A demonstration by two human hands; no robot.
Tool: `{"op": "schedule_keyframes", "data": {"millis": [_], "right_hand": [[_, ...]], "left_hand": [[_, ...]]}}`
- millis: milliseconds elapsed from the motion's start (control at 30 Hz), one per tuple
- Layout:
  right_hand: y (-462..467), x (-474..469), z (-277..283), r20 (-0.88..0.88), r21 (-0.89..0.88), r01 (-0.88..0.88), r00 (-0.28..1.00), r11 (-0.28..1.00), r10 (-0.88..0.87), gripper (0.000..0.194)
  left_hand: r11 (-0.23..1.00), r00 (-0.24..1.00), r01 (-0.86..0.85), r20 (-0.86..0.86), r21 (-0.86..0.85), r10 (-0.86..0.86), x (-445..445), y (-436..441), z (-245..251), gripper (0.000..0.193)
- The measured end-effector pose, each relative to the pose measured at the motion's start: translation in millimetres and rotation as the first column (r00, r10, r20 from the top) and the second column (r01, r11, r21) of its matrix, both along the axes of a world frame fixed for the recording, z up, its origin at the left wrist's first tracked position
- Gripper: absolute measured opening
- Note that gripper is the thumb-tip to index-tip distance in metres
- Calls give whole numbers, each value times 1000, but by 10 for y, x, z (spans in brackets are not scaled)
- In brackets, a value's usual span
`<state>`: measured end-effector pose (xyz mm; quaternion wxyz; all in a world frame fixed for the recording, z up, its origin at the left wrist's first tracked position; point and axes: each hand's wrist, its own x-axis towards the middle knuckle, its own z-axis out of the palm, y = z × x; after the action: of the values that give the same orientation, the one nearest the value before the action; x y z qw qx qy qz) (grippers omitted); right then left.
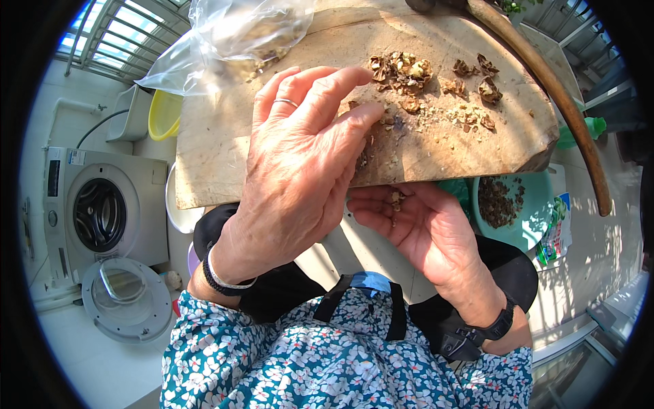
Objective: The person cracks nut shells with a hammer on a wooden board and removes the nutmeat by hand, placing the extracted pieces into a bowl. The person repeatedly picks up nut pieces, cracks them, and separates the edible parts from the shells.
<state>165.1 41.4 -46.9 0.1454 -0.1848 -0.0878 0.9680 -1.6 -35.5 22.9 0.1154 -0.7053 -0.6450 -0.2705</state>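
A thick wooden board (219,148) lies before me, strewn with walnut pieces (406,69) and pale crumbs (462,113). My left hand (304,163) hovers over or rests on its near part, palm down, thumb and index finger apart beside the crumbs; what lies beneath the palm is hidden. Below the near edge, my right hand (431,225) is cupped palm up, with small nut bits (397,199) on its fingers. Several brown shell or nut pieces (488,89) lie at the board's right. A clear plastic bag (245,38) with pale contents sits at the back left.
A tool with a curved wooden handle (554,87) lies across the board's right edge. Beneath it stands a green basin (536,204) holding brown shell fragments. A yellow basin (164,115), a white basin (180,204) and a washing machine (110,204) with its door open are at left.
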Motion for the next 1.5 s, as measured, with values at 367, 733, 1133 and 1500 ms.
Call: {"op": "schedule_keyframes", "data": {"millis": [367,733,1133,1500], "right_hand": [[5,8,8,2,-19,-17,1000,1000,17,41],[-23,17,26,4,8,-19,1000,1000,19,43],[-15,12,22,-5,-7,-13,1000,1000,13,42],[-10,13,15,1,-16,-19,1000,1000,19,42]], "left_hand": [[1000,999,31,42,4,-31,-49,20,12,27],[1000,999,31,24,1,-31,-36,66,15,26],[998,994,65,84,-5,-64,-54,115,-9,25],[996,983,73,166,46,-80,-66,144,-27,25]]}}
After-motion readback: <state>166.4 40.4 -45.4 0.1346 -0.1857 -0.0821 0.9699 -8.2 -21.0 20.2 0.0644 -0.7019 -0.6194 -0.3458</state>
